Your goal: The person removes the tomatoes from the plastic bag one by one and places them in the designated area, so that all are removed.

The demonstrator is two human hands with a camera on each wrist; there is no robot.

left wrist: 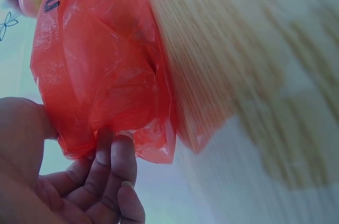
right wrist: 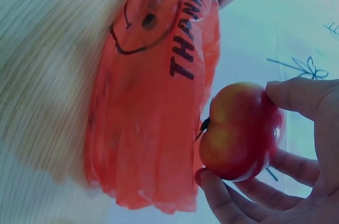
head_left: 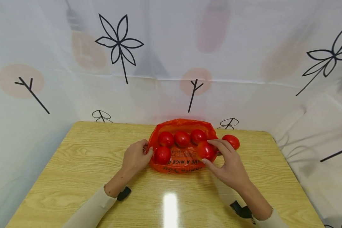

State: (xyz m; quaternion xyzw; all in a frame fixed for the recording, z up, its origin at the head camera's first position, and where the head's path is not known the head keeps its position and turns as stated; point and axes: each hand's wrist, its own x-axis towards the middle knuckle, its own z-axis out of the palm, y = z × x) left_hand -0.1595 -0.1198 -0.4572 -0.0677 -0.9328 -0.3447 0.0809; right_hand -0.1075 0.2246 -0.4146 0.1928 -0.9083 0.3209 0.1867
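A red plastic bag [head_left: 182, 123] with black lettering lies spread with its mouth facing up, and several red apples [head_left: 182, 139] sit inside it. My left hand [head_left: 135, 155] pinches the bag's left edge between thumb and fingers; in the left wrist view the fingers bunch the film [left wrist: 106, 81]. With thumb and fingertips, my right hand [head_left: 229, 164] grips a red apple [head_left: 206, 151] over the bag's right end. The right wrist view shows yellow patches and a dark stem on this held apple [right wrist: 241, 131], beside the bag's printed side [right wrist: 153, 107].
Another red apple [head_left: 231, 142] rests on the wooden table [head_left: 94, 152], outside the bag and just beyond my right hand. A pale patterned cloth [head_left: 159, 98] hangs behind the table and along its sides.
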